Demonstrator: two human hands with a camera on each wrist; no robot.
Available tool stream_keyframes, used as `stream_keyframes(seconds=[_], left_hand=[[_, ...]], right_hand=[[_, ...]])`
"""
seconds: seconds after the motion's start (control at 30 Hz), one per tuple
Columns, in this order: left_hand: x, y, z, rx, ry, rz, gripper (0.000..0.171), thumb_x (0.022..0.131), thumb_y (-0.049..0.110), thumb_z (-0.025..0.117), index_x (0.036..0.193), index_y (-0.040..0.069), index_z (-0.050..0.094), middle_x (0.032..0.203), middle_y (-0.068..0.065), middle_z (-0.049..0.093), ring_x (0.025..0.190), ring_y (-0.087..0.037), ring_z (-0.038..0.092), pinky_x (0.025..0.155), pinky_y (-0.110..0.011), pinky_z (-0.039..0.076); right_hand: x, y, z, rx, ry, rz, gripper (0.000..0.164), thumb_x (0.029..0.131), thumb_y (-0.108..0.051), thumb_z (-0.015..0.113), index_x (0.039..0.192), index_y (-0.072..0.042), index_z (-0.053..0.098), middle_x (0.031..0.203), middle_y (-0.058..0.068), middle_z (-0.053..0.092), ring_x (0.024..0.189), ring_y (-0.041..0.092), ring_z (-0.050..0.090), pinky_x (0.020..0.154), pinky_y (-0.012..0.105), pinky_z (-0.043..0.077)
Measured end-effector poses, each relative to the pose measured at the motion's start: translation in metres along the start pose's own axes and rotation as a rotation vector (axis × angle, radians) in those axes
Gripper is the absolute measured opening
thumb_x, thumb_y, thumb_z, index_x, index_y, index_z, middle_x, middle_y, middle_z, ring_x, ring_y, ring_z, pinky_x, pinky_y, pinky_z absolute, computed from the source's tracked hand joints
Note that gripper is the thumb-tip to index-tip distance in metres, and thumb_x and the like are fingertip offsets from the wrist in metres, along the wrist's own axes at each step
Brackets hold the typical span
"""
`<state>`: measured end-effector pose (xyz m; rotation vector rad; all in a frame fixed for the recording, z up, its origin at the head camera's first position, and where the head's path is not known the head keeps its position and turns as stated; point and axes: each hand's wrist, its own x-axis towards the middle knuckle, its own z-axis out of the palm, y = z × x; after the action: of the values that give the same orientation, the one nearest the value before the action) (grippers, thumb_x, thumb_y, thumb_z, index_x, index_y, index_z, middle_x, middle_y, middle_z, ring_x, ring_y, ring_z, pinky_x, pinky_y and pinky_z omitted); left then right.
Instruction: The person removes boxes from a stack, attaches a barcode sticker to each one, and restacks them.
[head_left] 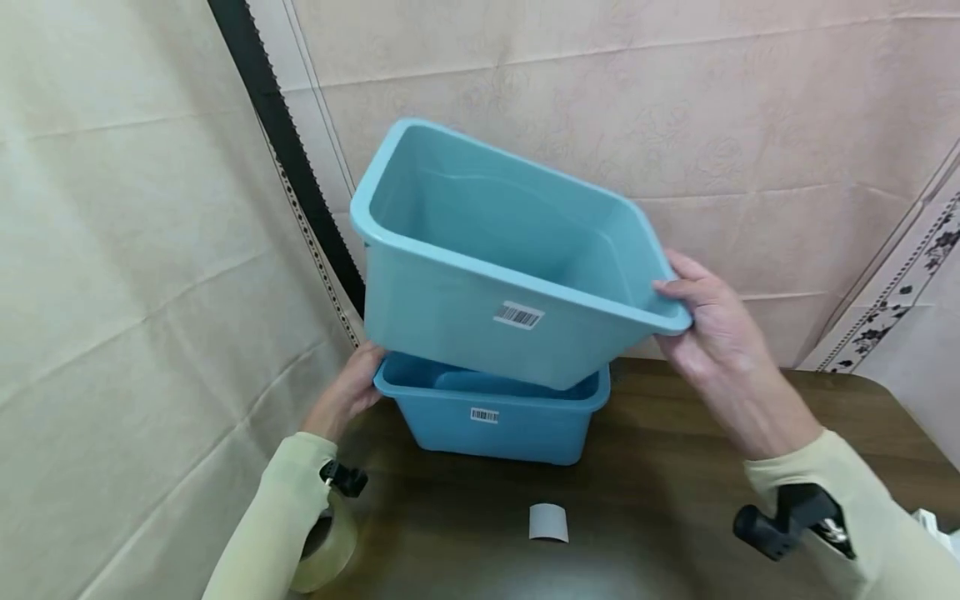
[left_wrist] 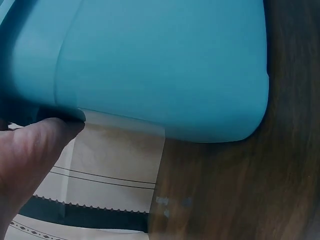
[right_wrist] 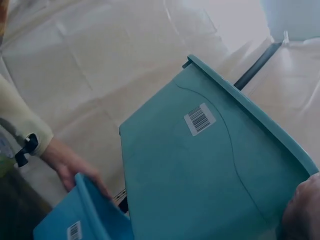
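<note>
A light blue plastic bin [head_left: 442, 300] with a barcode label on its side is held up at a tilt, its left end higher. My right hand [head_left: 716, 333] grips its rim at the right end, thumb over the inside edge. Below it a darker blue bin [head_left: 495, 437], also barcoded, stands upright on the table, its opening partly covered by the raised bin. My left hand [head_left: 352, 392] holds the lower bin's rim at its left end; in the left wrist view the thumb [left_wrist: 40, 150] shows close to the blue wall [left_wrist: 165, 70].
A roll of tape [head_left: 337, 546] lies beside the left forearm. A small white curled piece [head_left: 548, 522] is on the brown table [head_left: 645, 492] in front of the lower bin. Cloth drapes [head_left: 150, 250] hang at the left and behind. Something white [head_left: 930, 525] shows at the right edge.
</note>
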<state>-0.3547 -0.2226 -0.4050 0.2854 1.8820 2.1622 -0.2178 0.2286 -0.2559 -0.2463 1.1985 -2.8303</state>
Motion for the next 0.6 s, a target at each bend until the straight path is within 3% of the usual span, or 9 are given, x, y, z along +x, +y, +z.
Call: stream_keyframes(seconds=[0.03,0.1,0.2,0.3,0.4,0.53,0.6], left_hand=[[0.001,-0.001,0.0,-0.011,-0.003,0.01,0.016,0.116,0.024,0.038,0.103,0.016,0.044,0.089,0.004,0.048,0.075,-0.009,0.053,0.073,-0.024,0.047],[0.001,-0.002,0.0,-0.01,-0.006,0.019,0.018,0.116,0.027,0.036,0.106,0.018,0.047,0.087,0.005,0.049,0.075,-0.007,0.053,0.073,-0.023,0.047],[0.0,-0.003,-0.001,0.017,-0.013,0.008,0.03,0.117,0.032,0.033,0.138,0.02,0.05,0.092,0.004,0.058,0.077,-0.008,0.058,0.077,-0.024,0.051],[-0.002,-0.002,0.0,0.053,-0.017,-0.012,0.045,0.117,0.033,0.03,0.162,0.026,0.035,0.102,0.001,0.062,0.083,-0.01,0.062,0.083,-0.028,0.054],[-0.002,-0.002,0.002,0.064,-0.002,-0.016,0.043,0.117,0.033,0.028,0.157,0.02,0.04,0.106,0.001,0.061,0.089,-0.011,0.063,0.086,-0.029,0.054],[-0.002,-0.002,0.004,-0.011,0.026,-0.006,0.03,0.116,0.038,0.033,0.124,0.018,0.054,0.097,0.004,0.06,0.089,-0.009,0.061,0.084,-0.027,0.052],[-0.002,-0.002,0.004,-0.062,0.027,0.003,0.028,0.116,0.038,0.037,0.118,0.017,0.054,0.095,0.005,0.061,0.09,-0.01,0.062,0.083,-0.025,0.053]], right_hand=[[0.004,0.007,0.001,-0.04,0.027,0.005,0.066,0.103,0.015,0.044,0.163,-0.013,0.04,0.174,0.005,0.031,0.156,0.021,0.039,0.122,0.037,0.041],[0.009,0.019,0.001,-0.132,0.059,0.016,0.069,0.106,0.012,0.039,0.168,-0.015,0.027,0.179,0.002,0.017,0.162,0.019,0.023,0.128,0.038,0.028],[0.016,0.037,-0.003,-0.232,0.092,0.027,0.069,0.107,0.012,0.032,0.169,-0.012,0.017,0.18,0.004,0.008,0.165,0.021,0.015,0.131,0.041,0.018],[0.02,0.053,-0.011,-0.316,0.102,0.041,0.069,0.106,0.012,0.028,0.17,-0.009,0.011,0.18,0.007,0.003,0.165,0.023,0.011,0.132,0.044,0.016],[0.023,0.067,-0.017,-0.388,0.121,0.063,0.071,0.106,0.01,0.029,0.17,-0.009,0.008,0.18,0.007,0.002,0.165,0.026,0.01,0.132,0.047,0.017],[0.026,0.08,-0.025,-0.578,0.12,0.099,0.07,0.108,0.005,0.034,0.17,-0.008,0.005,0.18,0.01,0.006,0.165,0.032,0.013,0.131,0.055,0.02],[0.026,0.086,-0.028,-0.697,0.098,0.101,0.069,0.109,0.002,0.036,0.17,-0.007,0.005,0.179,0.012,0.01,0.164,0.034,0.017,0.129,0.058,0.023]])
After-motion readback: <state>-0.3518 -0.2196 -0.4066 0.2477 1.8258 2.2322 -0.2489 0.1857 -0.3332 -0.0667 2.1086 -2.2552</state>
